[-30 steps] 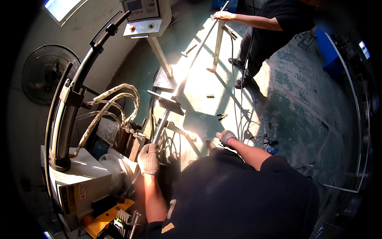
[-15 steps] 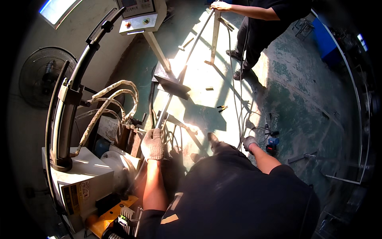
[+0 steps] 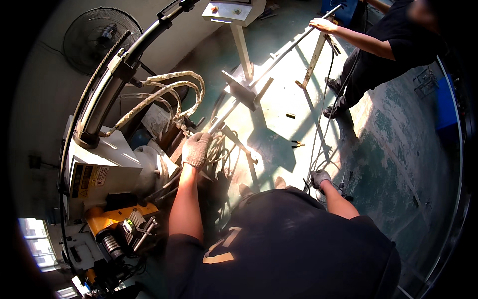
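Observation:
My left hand (image 3: pixel 196 150), in a knitted work glove, is closed around the near end of a long, thin metal tube (image 3: pixel 289 52). The tube slants away to the far right, past a pedestal's base plate to a narrow metal stand (image 3: pixel 312 61). At that far end rests another person's bare hand (image 3: pixel 322 25). On my right, my gloved right hand (image 3: pixel 320 178) is curled low by my side, where dark cables (image 3: pixel 318 117) reach it. What lies inside its fingers is hidden.
To the left stands a pale machine (image 3: pixel 107 164) with a black upright arm and wrapped hoses (image 3: pixel 149 92). A fan (image 3: pixel 102 40) is behind it. A control pedestal (image 3: pixel 241 50) stands ahead. Pliers (image 3: pixel 298 144) and a small block (image 3: pixel 290 115) lie on the floor. The other person (image 3: pixel 388 30) stands far right.
My view has swung left, so the scene sits further right and more of the machine shows. My feet have shifted. My left hand still grips the tube.

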Available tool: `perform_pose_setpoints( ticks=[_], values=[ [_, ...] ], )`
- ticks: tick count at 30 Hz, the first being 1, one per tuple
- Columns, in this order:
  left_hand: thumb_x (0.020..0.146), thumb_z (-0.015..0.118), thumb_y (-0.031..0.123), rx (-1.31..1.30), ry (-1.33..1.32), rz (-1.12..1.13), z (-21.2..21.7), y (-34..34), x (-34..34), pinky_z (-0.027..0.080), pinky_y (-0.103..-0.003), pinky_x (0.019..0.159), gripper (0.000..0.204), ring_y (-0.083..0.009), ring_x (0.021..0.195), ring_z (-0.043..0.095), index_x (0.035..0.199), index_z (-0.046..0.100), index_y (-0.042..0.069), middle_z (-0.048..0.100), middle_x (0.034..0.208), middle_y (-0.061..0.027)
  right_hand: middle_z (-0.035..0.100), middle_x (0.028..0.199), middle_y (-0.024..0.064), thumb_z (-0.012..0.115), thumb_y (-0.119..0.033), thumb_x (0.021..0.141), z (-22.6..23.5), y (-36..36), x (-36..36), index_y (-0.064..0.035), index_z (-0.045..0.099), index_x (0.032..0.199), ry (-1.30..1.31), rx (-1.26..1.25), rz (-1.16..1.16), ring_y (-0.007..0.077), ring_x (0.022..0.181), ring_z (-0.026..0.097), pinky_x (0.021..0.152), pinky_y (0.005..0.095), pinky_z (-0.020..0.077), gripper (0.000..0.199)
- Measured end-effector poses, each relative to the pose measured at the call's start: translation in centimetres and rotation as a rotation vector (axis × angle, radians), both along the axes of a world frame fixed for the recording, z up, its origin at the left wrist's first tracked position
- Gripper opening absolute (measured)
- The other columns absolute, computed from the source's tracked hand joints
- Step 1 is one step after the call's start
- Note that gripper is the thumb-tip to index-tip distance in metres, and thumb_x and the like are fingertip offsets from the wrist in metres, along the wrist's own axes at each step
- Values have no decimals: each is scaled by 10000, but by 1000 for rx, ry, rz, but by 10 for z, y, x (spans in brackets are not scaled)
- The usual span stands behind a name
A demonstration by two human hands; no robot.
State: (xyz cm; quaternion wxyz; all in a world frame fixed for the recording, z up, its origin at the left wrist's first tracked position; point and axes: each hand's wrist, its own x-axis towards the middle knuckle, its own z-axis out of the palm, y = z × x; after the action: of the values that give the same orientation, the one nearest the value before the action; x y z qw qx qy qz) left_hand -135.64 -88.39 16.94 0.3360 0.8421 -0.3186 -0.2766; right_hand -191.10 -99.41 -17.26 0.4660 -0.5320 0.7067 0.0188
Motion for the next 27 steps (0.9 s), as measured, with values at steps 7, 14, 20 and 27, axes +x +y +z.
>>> perform_pose_setpoints(
  ticks=[7,14,20,27],
  values=[
    [1014,679,384,-56,-100,11,3,-21,-15,534,-338,800,381,-188,842,698,1081,811,33,770,895,-103,705,743,102,690,-341,979,72,-32,-1,6,719,984,-118,169,-121,211,615,670,574,388,532,349],
    [1031,663,454,-6,-2,19,8,-35,-19,489,-300,661,462,-115,668,605,1047,814,17,703,782,-34,778,1122,197,676,-457,993,19,12,-69,-29,769,1190,107,217,-32,361,1046,740,912,464,572,479],
    [1019,696,452,-80,89,61,-5,-38,-15,457,-289,571,424,-98,591,589,973,810,47,674,697,-17,758,871,119,662,-355,1020,75,55,-49,-71,757,1117,94,262,-74,261,684,721,570,436,557,314],
    [1034,656,503,10,111,-7,-5,-41,-3,404,-311,431,471,-130,448,536,949,795,62,604,596,-28,686,760,109,690,-294,1006,54,53,-48,-19,688,1059,-39,225,-307,232,594,649,491,415,496,280]
  ],
)
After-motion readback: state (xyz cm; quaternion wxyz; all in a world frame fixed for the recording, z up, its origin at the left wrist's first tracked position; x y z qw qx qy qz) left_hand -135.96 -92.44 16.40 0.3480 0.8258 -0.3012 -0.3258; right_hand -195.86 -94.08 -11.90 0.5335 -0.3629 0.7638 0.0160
